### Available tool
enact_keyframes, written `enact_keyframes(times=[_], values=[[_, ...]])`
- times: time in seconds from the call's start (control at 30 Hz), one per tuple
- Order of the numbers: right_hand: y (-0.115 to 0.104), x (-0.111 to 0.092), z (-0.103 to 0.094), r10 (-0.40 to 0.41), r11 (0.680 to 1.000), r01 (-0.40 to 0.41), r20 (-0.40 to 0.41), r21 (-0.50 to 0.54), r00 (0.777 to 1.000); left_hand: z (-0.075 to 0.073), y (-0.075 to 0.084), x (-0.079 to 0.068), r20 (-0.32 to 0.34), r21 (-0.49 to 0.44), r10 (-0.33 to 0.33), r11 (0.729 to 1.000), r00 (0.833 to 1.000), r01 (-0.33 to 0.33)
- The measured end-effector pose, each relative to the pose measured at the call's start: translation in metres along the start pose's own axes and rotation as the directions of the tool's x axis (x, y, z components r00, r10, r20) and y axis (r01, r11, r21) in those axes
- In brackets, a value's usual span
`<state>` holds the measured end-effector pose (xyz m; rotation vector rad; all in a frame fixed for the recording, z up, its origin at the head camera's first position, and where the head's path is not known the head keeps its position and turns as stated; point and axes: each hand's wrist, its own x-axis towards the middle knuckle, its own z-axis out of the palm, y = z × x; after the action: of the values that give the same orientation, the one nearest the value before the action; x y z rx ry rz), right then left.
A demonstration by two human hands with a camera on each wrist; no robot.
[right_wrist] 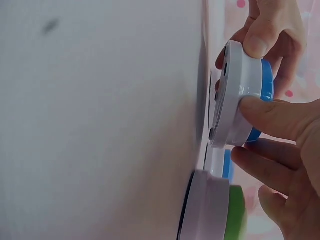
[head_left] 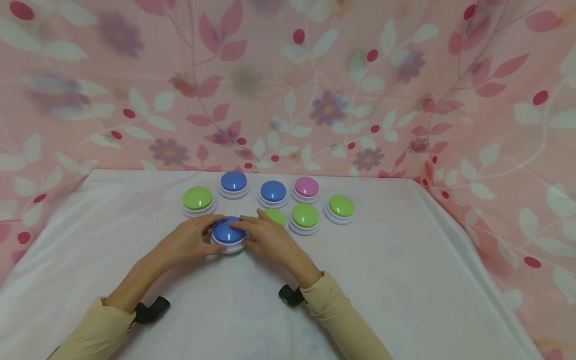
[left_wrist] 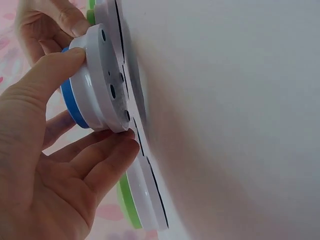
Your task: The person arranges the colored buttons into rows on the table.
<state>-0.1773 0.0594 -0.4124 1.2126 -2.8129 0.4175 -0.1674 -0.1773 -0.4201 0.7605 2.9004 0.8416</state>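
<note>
Eight domed buttons (head_left: 224, 233), two hands (head_left: 272, 240)

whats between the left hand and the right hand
A blue button with a white base: the left hand and the right hand hold it from opposite sides, as the head view shows. Both wrist views show its underside.

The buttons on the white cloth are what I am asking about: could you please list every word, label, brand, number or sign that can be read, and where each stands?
There is no readable text on any of them.
Held blue button: none; its tilted underside shows only dark round spots.
Other buttons: no lettering visible on their plain domes.
</note>
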Motion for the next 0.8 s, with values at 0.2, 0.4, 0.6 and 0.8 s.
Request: enact_keyframes(times=[0.2,0.4,0.6,0.8], values=[[-0.01,0.001,-0.001,-0.039,0.999,0.039,0.011,-0.011,0.999,-0.005,0.001,-0.014,-0.005,0.02,0.011,1.0,1.0,-0.011],[-0.022,0.004,0.001,-0.044,0.999,0.045,0.032,-0.021,0.999,-0.008,0.0,-0.027,-0.022,0.047,0.012,0.999,1.0,-0.011],[-0.034,0.008,0.006,-0.052,0.998,0.053,0.058,-0.015,0.997,-0.01,-0.004,-0.041,-0.036,0.057,0.009,0.998,0.999,-0.007],[-0.042,0.011,0.012,-0.064,0.998,0.065,0.071,-0.008,0.995,-0.01,-0.009,-0.049,-0.039,0.072,0.008,0.997,0.999,-0.006]])
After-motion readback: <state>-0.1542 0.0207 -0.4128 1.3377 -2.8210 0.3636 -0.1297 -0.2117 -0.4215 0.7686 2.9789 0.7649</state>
